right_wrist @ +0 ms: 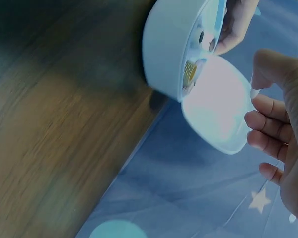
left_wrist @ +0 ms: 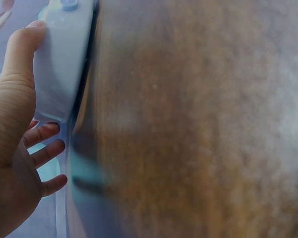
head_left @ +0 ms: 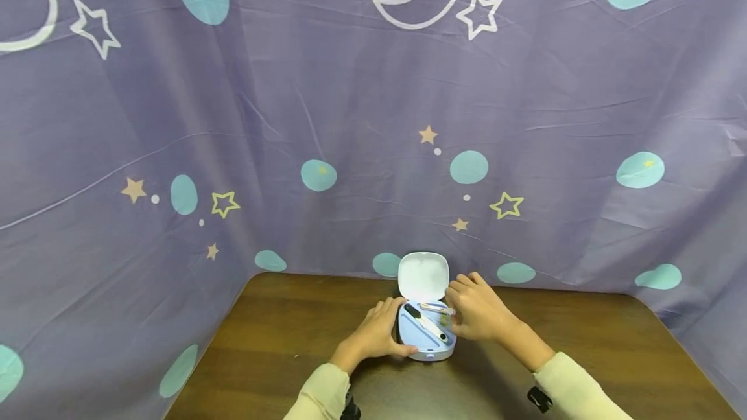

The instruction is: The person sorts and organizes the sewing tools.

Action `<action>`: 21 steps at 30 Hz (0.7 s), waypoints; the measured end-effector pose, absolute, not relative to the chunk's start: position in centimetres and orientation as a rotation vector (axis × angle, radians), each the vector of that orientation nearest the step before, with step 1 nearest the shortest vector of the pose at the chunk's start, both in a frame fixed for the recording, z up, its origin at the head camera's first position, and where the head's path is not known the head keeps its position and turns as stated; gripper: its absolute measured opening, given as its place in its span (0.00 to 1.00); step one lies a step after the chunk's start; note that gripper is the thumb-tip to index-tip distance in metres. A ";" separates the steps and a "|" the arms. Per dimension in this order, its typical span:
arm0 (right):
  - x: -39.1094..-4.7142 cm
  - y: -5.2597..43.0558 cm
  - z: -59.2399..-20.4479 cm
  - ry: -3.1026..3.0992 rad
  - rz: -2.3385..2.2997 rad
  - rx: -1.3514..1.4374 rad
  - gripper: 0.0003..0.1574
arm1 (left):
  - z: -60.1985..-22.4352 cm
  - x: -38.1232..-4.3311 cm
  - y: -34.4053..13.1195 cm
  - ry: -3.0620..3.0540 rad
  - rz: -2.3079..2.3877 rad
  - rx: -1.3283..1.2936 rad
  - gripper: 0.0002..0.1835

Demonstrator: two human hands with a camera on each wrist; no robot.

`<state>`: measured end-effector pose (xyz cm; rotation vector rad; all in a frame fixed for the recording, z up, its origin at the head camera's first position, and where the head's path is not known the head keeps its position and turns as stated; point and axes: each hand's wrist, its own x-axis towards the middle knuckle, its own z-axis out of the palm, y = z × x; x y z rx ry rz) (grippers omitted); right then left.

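Note:
A light blue case [head_left: 428, 355] stands on the table with its white lid [head_left: 424, 276] raised at the back. My left hand [head_left: 376, 331] grips the case's left side, thumb on the front wall, fingers toward the back corner. Inside lies a slanted white stick-shaped tool [head_left: 430, 327] with a black end, and a narrow pale tool [head_left: 433, 308] behind it. Something round and yellowish [right_wrist: 190, 73] sits at the right. My right hand [head_left: 481, 308] is at the case's right edge, thumb and forefinger pinching a small white thing [right_wrist: 254, 92]; I cannot tell its kind.
The brown wooden table [head_left: 280, 336] ends just behind the case. A purple cloth [head_left: 350, 115] patterned with stars and blue ovals hangs behind the table and along its sides. The lid rises close to this cloth.

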<state>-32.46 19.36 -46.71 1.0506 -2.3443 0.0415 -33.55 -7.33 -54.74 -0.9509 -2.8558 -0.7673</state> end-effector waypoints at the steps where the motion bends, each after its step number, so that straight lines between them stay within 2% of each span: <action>1: -32.5 19.1 -46.8 -2.349 0.044 1.055 0.21 | -54.7 -33.6 -7.3 -2.859 -0.763 -0.953 0.55; 21: -32.9 15.0 -48.6 -2.505 -0.036 1.126 0.20 | -54.5 -33.8 -7.2 -2.875 -0.701 -0.958 0.55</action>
